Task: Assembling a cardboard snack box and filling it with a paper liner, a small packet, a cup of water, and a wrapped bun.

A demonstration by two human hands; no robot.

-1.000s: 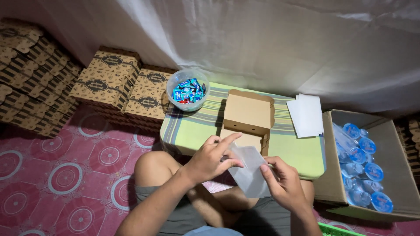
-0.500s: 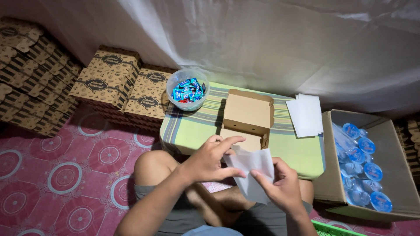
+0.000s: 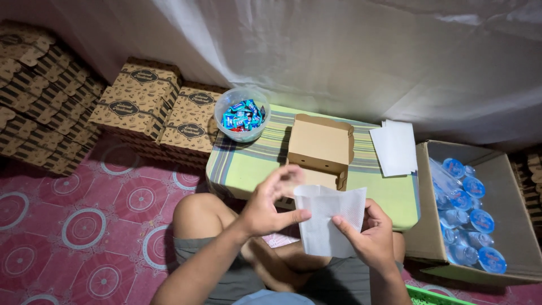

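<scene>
Low in the middle of the frame, the left hand and the right hand both pinch a thin white paper sheet, thumbs and fingers closed on its 2 side edges, holding it spread just in front of an open brown cardboard box that sits on the green-and-striped cloth-covered low table. The step in hand looks like readying a liner sheet; laying it flat into the box would call for keeping both edges taut and square. At upper centre-left stands a clear plastic bowl of blue-wrapped sweets. A stack of white sheets lies right of the box. Brown patterned boxes with dark oval labels are piled at upper left. At right, a large cardboard carton of sealed blue-lidded water cups.
</scene>
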